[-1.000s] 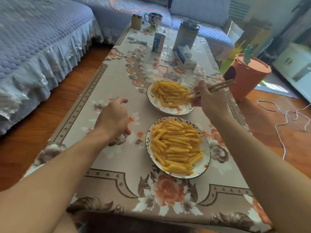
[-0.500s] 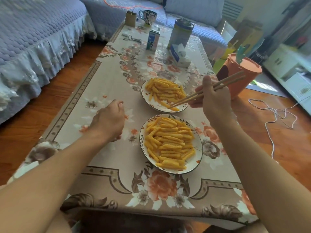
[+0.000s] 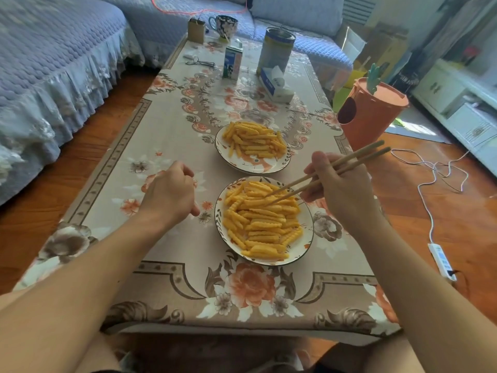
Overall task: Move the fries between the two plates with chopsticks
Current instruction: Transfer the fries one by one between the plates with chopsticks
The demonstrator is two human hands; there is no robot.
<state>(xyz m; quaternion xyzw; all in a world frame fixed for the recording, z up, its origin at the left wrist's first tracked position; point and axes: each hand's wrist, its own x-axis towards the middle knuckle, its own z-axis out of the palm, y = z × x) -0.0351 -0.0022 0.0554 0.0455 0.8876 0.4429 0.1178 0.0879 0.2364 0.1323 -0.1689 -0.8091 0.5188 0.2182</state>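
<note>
Two white plates of yellow crinkle-cut fries stand on the floral tablecloth. The far plate holds a smaller heap of fries. The near plate is piled with fries. My right hand is shut on a pair of wooden chopsticks, right of the near plate. Their tips rest on the top of the near heap; whether they pinch a fry is unclear. My left hand is loosely curled and holds nothing, resting on the cloth left of the near plate.
At the table's far end stand a milk carton, a tall tin, a tissue box, a mug and a small brown box. An orange bin stands right of the table. A white cable lies on the floor.
My right hand has drawn back from the far plate to the near one, and the chopstick tips now rest on the near heap. My left hand has hardly moved.
</note>
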